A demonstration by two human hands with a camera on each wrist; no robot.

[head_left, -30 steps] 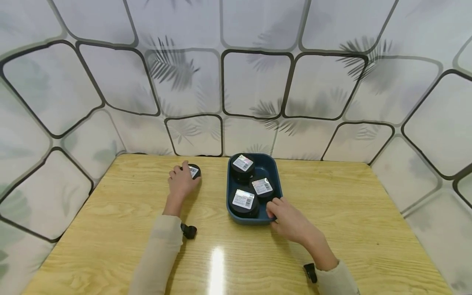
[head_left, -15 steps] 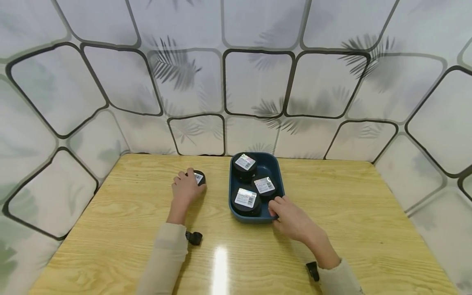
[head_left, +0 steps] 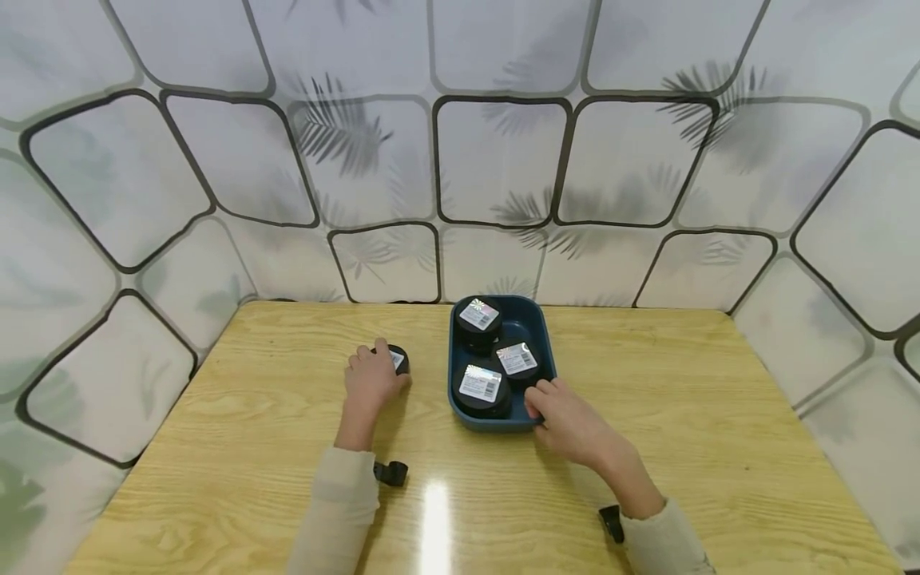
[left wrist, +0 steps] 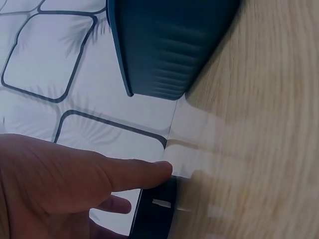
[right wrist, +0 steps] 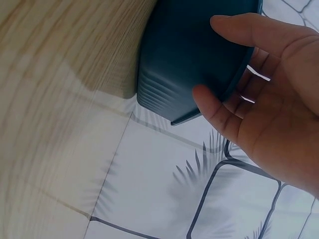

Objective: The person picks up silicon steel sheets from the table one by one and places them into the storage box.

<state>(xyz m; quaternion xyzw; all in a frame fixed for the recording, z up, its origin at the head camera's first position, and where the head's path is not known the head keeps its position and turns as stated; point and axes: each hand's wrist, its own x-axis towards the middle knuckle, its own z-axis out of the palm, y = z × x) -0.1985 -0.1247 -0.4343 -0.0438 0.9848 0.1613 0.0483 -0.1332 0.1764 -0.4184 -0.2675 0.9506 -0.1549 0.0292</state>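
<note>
My left hand [head_left: 374,379] grips a round black container [head_left: 401,361] with a white label on top, left of the blue bin [head_left: 530,319]. In the left wrist view, the thumb lies along the side of this container [left wrist: 155,209], just above the wooden surface. My right hand [head_left: 578,427] holds the bin at its near right corner, fingers over the rim; the right wrist view shows its thumb against the outer wall [right wrist: 174,64]. Inside the bin sit several similar black containers [head_left: 481,387], labels up, some apparently stacked. My left fingers hide part of the gripped container.
The wooden table [head_left: 683,383] reaches back to a patterned wall [head_left: 496,160] of white panels with dark outlines and leaf prints. A bright light reflection lies on the table in front of the bin. Each wrist carries a small black camera [head_left: 391,473].
My left hand has drawn the black container nearer to me and slightly to the right, toward the bin. The right hand keeps its hold on the bin's corner.
</note>
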